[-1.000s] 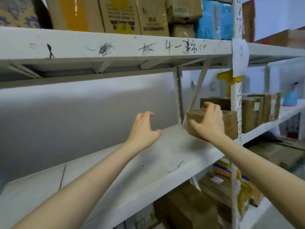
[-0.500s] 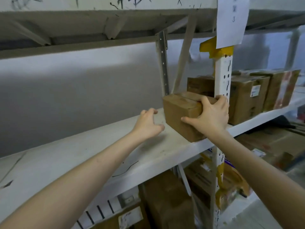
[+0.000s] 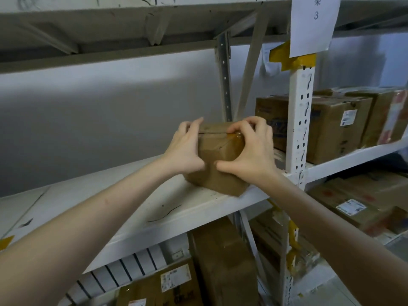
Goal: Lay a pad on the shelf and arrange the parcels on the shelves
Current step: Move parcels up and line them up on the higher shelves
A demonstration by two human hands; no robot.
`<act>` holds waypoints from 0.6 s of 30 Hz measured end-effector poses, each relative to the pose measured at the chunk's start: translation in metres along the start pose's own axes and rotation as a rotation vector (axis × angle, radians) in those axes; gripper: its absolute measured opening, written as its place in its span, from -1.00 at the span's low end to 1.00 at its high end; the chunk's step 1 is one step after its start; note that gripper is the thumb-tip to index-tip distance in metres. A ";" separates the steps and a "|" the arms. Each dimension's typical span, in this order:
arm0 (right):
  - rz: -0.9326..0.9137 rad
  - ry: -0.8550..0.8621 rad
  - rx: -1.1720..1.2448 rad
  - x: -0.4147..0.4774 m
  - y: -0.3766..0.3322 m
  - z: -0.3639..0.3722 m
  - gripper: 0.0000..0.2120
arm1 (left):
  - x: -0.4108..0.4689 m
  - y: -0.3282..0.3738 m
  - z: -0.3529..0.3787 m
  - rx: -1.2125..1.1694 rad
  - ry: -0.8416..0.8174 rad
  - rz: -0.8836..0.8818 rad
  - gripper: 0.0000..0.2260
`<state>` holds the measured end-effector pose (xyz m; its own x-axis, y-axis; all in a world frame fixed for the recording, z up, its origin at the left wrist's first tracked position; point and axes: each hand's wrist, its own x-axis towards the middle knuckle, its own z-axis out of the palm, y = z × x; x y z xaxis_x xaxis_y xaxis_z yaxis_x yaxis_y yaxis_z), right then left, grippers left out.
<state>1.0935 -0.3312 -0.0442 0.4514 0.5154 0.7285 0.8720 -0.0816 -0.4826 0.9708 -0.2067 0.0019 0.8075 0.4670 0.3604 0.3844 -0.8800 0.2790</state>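
Observation:
A small brown cardboard parcel (image 3: 218, 164) stands on the white middle shelf (image 3: 141, 208), near the shelf's right end. My left hand (image 3: 185, 149) grips its left side, fingers curled over the top edge. My right hand (image 3: 251, 151) grips its right side, thumb on the front face and fingers curled over the taped top. The white board of the shelf stretches bare to the left of the parcel. No separate pad is visible.
A white upright post (image 3: 298, 129) with yellow tape and a paper label (image 3: 313, 25) stands right of the parcel. Behind it, larger cardboard boxes (image 3: 331, 127) fill the neighbouring shelf. More boxes (image 3: 223, 261) sit on the shelf below. A shelf underside (image 3: 132, 29) hangs overhead.
My left hand has moved right from the bare shelf and taken hold of the parcel's left side. The parcel has shifted a little left along the shelf, away from the post.

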 end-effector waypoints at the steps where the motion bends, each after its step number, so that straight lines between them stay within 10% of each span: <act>1: -0.046 -0.030 0.025 0.001 -0.007 -0.001 -0.37 | -0.003 -0.003 -0.007 0.062 -0.065 0.025 0.00; 9: -0.318 -0.225 0.209 0.008 -0.074 0.000 -0.37 | -0.053 -0.036 -0.080 0.074 -0.374 0.099 0.20; 18: -0.401 -0.466 0.306 0.010 -0.162 0.020 -0.02 | -0.130 -0.069 -0.143 0.111 -0.149 0.079 0.09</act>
<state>0.9530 -0.2957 0.0314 -0.0839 0.7743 0.6272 0.8311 0.4016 -0.3846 0.7755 -0.1940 0.0630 0.8911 0.3857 0.2390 0.3579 -0.9213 0.1521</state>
